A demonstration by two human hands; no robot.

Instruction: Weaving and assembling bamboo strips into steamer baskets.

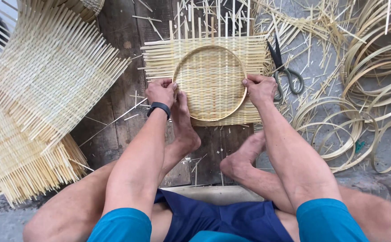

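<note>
— Left hand (161,92)?
— Closed around the left edge of the hoop (210,83), fingers curled over it, thumb toward the rim. Black band (158,107) on the wrist.

— Right hand (260,88)?
— Same on the right edge: clenched on the hoop, knuckles up.

— Hoop's place?
— Upper middle of the frame, lying flat on the mat (204,58), pressed into the weave. Mat resting on dark planks (124,40), loose strip ends sticking out toward the top.

— Feet?
— Left foot (184,127) touching the mat's lower edge; right foot (244,157) just below, on the planks.

— Around?
— Scissors (285,71) just right of the mat. Coiled strips (374,80) at far right. More woven mats (38,98) stacked at left, well apart.
</note>
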